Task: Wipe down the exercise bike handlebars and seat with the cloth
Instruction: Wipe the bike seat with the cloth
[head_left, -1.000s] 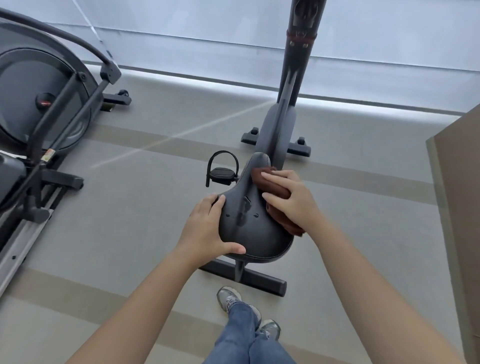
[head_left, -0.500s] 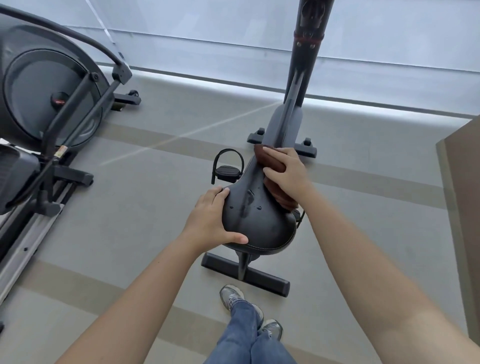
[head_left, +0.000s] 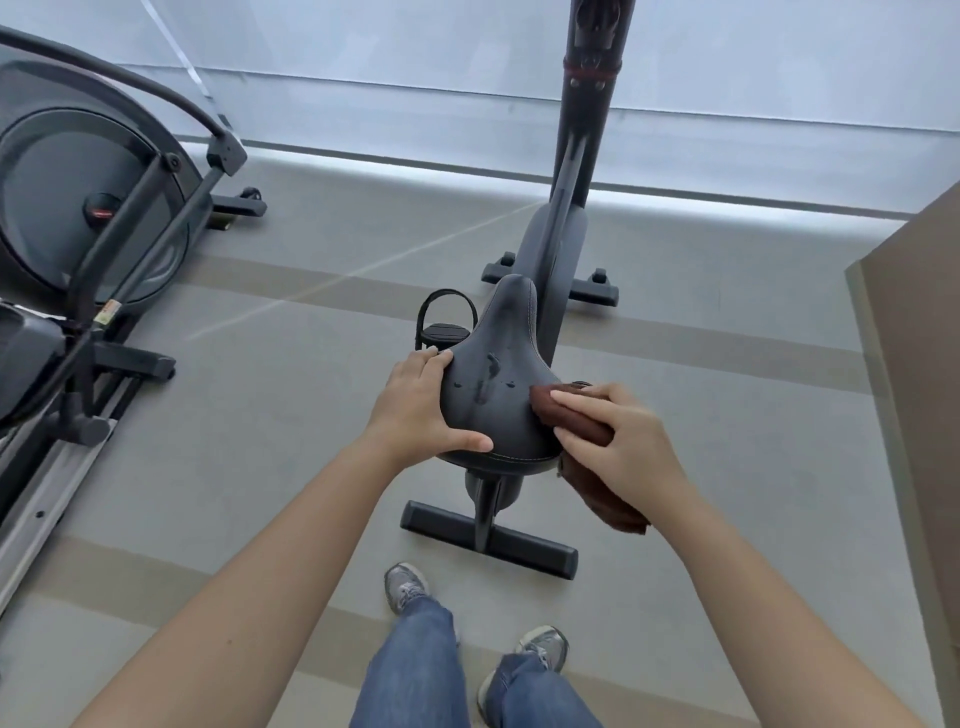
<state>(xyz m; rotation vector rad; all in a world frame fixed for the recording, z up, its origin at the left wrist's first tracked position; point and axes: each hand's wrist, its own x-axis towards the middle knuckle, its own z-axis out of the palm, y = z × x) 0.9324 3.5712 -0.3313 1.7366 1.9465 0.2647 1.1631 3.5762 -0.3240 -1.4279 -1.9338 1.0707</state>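
The black bike seat (head_left: 501, 364) is in the middle of the view, with a few wet marks on its top. My left hand (head_left: 418, 405) grips the seat's left side, thumb curled over its rear edge. My right hand (head_left: 618, 441) holds a folded brown cloth (head_left: 571, 415) and presses it on the seat's right rear side; a loose end of the cloth hangs below my wrist. The bike's upright post (head_left: 587, 104) rises beyond the seat. The handlebars are out of view above the frame.
An elliptical machine (head_left: 93, 208) stands at the left with its rail running toward me. A brown panel (head_left: 924, 389) fills the right edge. The bike's rear foot bar (head_left: 488, 535) lies just ahead of my shoes (head_left: 408, 587). A pedal (head_left: 441, 332) sticks out left of the seat.
My right hand slid the cloth back from the seat's nose along the right side to its rear right. My left hand stayed gripping the seat's left side.
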